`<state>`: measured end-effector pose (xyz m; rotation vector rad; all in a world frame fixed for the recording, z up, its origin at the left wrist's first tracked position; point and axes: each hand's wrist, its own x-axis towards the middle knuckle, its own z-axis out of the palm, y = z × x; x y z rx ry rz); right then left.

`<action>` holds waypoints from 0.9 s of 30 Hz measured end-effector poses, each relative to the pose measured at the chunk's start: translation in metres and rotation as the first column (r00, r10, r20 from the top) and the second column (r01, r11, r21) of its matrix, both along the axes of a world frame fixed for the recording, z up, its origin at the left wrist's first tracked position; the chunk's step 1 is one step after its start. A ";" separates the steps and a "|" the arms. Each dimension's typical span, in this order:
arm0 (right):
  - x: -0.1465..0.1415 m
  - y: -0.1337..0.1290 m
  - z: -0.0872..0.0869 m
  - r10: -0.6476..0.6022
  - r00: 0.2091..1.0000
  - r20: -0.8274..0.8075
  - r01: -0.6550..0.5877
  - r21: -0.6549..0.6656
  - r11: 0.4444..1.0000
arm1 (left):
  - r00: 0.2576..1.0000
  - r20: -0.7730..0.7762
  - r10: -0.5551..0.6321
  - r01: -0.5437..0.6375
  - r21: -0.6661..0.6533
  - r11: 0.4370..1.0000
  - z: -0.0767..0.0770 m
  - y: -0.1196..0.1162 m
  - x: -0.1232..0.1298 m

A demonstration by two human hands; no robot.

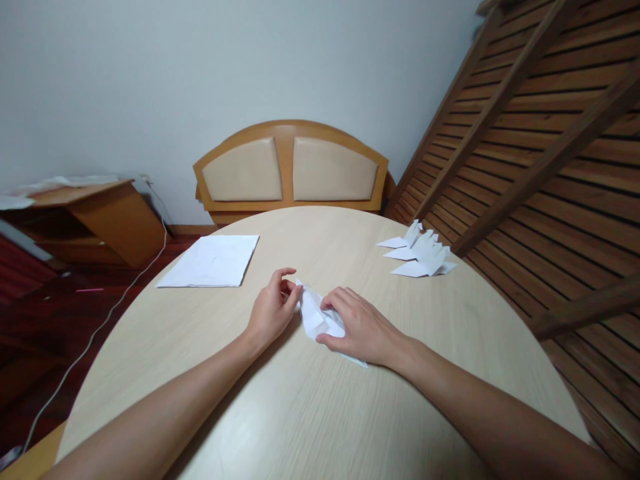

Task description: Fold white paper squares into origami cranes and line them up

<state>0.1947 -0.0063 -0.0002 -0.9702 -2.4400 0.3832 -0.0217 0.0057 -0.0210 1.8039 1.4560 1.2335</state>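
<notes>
A partly folded sheet of white paper (313, 316) lies on the round table in front of me, with creases and overlapping flaps. At its far left tip, my left hand (277, 303) pinches the paper between thumb and curled fingers, its index finger raised. My right hand (363, 325) grips the paper's right side, fingertips on top and thumb along the near edge. A pointed corner of the paper sticks out beneath the right palm, which hides part of the folds.
Folded white paper birds (424, 257) stand in a close row at the table's right. A stack of white paper (213, 261) lies at the left. Beyond the pale round table (320, 223) is a wooden headboard (287, 160); a white cable (107, 321) crosses the floor.
</notes>
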 end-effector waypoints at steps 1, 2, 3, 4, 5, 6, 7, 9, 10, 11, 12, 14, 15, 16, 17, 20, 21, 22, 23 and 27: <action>0.000 0.000 0.001 0.011 1.000 0.006 -0.011 -0.002 1.000 | 1.000 -0.003 0.010 -0.010 -0.008 1.000 -0.001 0.001 -0.001; 0.000 0.000 0.001 0.022 1.000 0.013 -0.022 -0.005 1.000 | 1.000 -0.013 0.022 -0.022 -0.018 1.000 -0.001 0.002 -0.002; 0.001 -0.001 0.002 0.034 0.999 0.019 -0.033 -0.009 0.999 | 0.999 -0.029 0.036 -0.037 -0.026 0.999 -0.001 0.003 -0.003; 0.001 -0.001 0.002 0.045 0.999 0.024 -0.044 -0.013 0.999 | 0.997 -0.051 0.056 -0.057 -0.023 0.998 -0.001 0.004 -0.005; 0.001 -0.001 0.002 0.055 0.998 0.028 -0.054 -0.017 0.998 | 0.993 -0.081 0.083 -0.083 0.000 0.997 0.000 0.005 -0.006; 0.001 -0.002 0.002 0.063 0.998 0.030 -0.063 -0.020 0.998 | 0.987 -0.115 0.108 -0.104 0.046 0.994 0.001 0.005 -0.007; 0.001 -0.002 0.002 0.070 0.997 0.030 -0.069 -0.023 0.997 | 0.980 -0.152 0.124 -0.108 0.114 0.988 0.002 0.004 -0.007; 0.001 -0.002 0.002 0.077 0.996 0.034 -0.076 -0.025 0.997 | 0.965 -0.238 0.107 -0.041 0.264 0.964 0.006 0.000 -0.006; 0.001 -0.001 0.002 0.078 0.996 0.038 -0.077 -0.025 0.997 | 0.958 -0.282 0.052 0.038 0.307 0.951 0.008 -0.003 -0.005; 0.002 0.000 0.002 0.079 0.996 0.041 -0.078 -0.024 0.997 | 0.942 -0.334 -0.023 0.134 0.311 0.941 0.009 -0.006 -0.003; 0.003 0.001 0.002 0.082 0.996 0.045 -0.081 -0.023 0.996 | 0.914 -0.392 -0.107 0.231 0.285 0.930 0.009 -0.009 -0.001; 0.006 0.005 0.003 0.094 0.994 0.051 -0.093 -0.017 0.995 | 0.829 -0.506 -0.238 0.372 0.181 0.911 0.009 -0.014 0.003; 0.009 0.007 0.003 0.102 0.993 0.054 -0.101 -0.012 0.995 | 0.783 -0.555 -0.282 0.408 0.114 0.906 0.008 -0.016 0.005; 0.011 0.009 0.003 0.108 0.992 0.060 -0.108 -0.004 0.994 | 0.743 -0.591 -0.314 0.425 0.054 0.904 0.006 -0.017 0.006; 0.014 0.012 0.004 0.112 0.991 0.068 -0.113 0.006 0.994 | 0.712 -0.619 -0.333 0.425 0.003 0.905 0.005 -0.018 0.007; 0.018 0.016 0.004 0.087 0.991 0.103 -0.092 0.044 0.995 | 0.672 -0.663 -0.329 0.388 -0.063 0.919 0.002 -0.017 0.007; 0.017 0.015 0.004 0.068 0.991 0.115 -0.074 0.054 0.996 | 0.667 -0.675 -0.316 0.372 -0.066 0.926 0.001 -0.017 0.006; 0.016 0.013 0.003 0.045 0.991 0.125 -0.053 0.060 0.997 | 0.661 -0.686 -0.304 0.359 -0.067 0.931 0.001 -0.017 0.006; 0.014 0.011 0.002 0.022 0.990 0.136 -0.031 0.058 0.998 | 0.653 -0.697 -0.298 0.352 -0.070 0.933 0.001 -0.017 0.006; 0.004 -0.003 -0.005 -0.006 0.978 0.209 0.017 -0.048 0.999 | 0.613 -0.730 -0.301 0.352 -0.088 0.932 0.002 -0.017 0.007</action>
